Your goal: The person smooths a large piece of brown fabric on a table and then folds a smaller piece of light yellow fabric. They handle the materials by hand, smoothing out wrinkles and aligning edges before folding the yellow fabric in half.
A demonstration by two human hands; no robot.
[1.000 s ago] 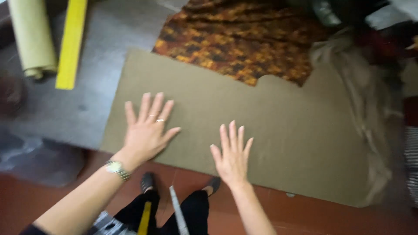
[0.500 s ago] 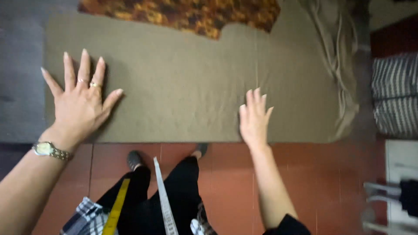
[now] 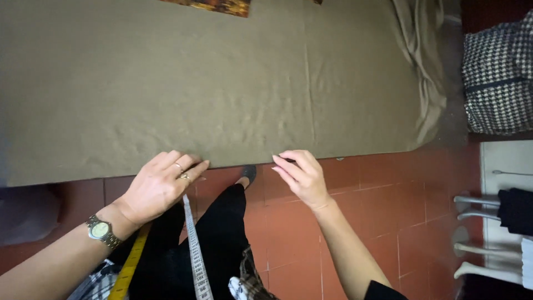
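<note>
Both hands sit at the near edge of the olive-brown cloth (image 3: pixel 222 83), which lies spread flat across the desk (image 3: pixel 11 166) with its hem hanging just over the red tiled floor (image 3: pixel 377 222). The left hand (image 3: pixel 158 186) rests palm down on that hem, fingers close together and slightly curled, and seems to press the cloth rather than grip it; a wristwatch (image 3: pixel 101 230) sits on that wrist. The right hand (image 3: pixel 300 175) pinches the hem between thumb and bent fingertips, a little way along from the left. A measuring tape (image 3: pixel 194 250) hangs from the person's neck, between the arms, with a yellow length (image 3: pixel 129 266) beside it. To handle the edge well, it seems best to keep the left palm firm as an anchor and draw the pinched hem evenly along the desk's edge, so the faint ripples in the middle flatten and the vertical crease (image 3: pixel 308 83) stays straight. The bunched folds at the far right end (image 3: pixel 425 72) could drag if pulled hard. A patterned orange fabric (image 3: pixel 216 5) peeks in at the top, and a houndstooth piece (image 3: pixel 497 78) lies well apart on the right.
</note>
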